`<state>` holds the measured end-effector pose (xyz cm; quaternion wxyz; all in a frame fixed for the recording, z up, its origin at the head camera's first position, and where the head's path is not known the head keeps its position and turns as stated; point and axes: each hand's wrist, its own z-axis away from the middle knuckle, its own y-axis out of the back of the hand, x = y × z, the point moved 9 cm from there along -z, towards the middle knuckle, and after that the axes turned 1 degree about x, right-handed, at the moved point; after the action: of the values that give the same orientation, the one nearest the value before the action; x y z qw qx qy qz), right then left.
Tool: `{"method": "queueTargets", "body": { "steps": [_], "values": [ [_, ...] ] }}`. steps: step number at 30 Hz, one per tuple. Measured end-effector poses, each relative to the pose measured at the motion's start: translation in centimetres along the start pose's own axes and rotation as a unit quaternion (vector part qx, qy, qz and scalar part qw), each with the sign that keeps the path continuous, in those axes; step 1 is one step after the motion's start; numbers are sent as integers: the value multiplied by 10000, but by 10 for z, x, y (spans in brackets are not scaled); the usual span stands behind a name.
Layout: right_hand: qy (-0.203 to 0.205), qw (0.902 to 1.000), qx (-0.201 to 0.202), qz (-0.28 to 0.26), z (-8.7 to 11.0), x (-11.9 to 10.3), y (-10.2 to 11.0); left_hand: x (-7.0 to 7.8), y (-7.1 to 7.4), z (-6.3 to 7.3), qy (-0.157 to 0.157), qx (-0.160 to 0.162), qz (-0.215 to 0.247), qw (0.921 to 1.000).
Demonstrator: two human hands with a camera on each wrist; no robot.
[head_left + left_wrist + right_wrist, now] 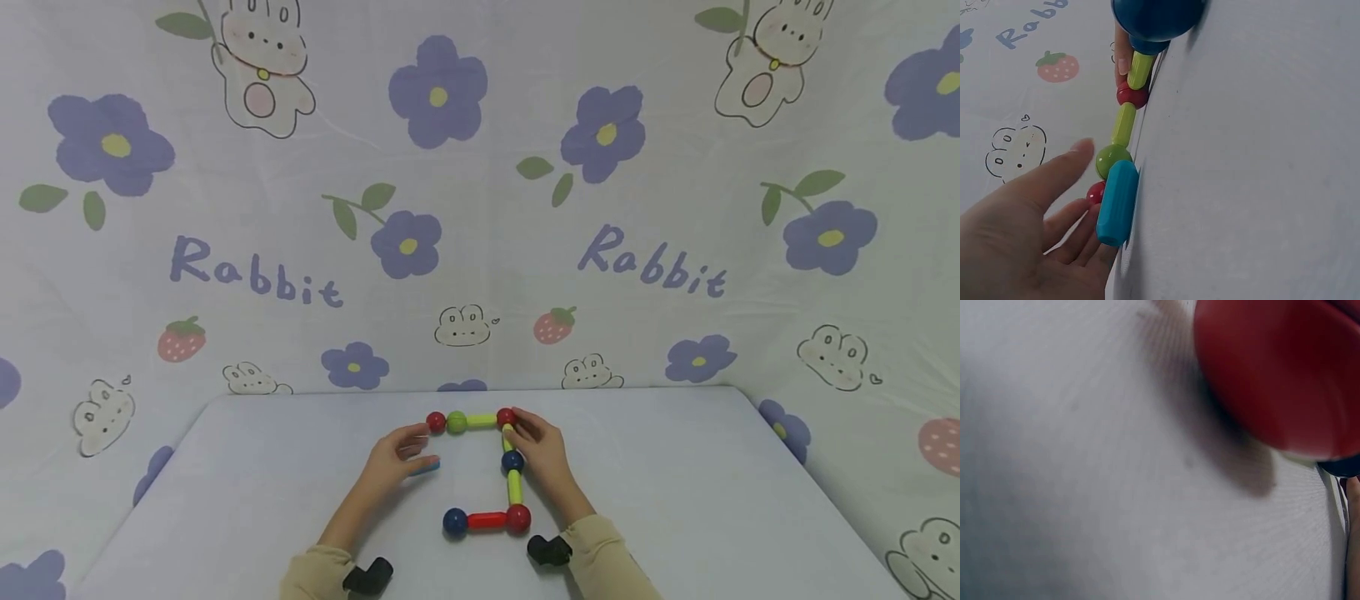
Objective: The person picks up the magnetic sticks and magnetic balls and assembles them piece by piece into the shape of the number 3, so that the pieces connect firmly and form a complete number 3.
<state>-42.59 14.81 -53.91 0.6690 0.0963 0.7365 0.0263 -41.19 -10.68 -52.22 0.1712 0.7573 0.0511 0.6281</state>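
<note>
A chain of toy building balls and sticks lies on the white table, bent like a square open on the left. At its far left end are a small red ball (436,422) and a green ball (457,422). My left hand (397,457) is spread with fingertips right at that red ball. A blue stick (1118,203) lies loose by its thumb and fingers. My right hand (546,450) grips the far right corner, fingers at the red ball (506,417) and thumb over the yellow-green stick (507,438). A large red ball (1279,375) fills much of the right wrist view.
The near side of the chain has a dark blue ball (455,522), a red stick (487,521) and a larger red ball (518,519). Another dark blue ball (512,462) sits midway up the right side. A rabbit-and-flower cloth (480,250) hangs behind the table (660,467).
</note>
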Motion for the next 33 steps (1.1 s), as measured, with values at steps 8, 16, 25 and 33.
{"method": "queueTargets", "body": {
  "steps": [8,16,25,33],
  "values": [
    [-23,9999,115,78,2,-3,1,-2,-3,2,-262,-269,-430,9984],
    [-48,9999,142,64,3,-4,1,-5,-3,3,-319,-231,-598,9974],
    [-1,9999,102,-28,3,-3,1,-1,-2,2,-523,-85,-958,9940],
    [-4,10000,98,-2,3,-3,1,3,-8,0,-601,-171,-990,9931]
  ]
}}
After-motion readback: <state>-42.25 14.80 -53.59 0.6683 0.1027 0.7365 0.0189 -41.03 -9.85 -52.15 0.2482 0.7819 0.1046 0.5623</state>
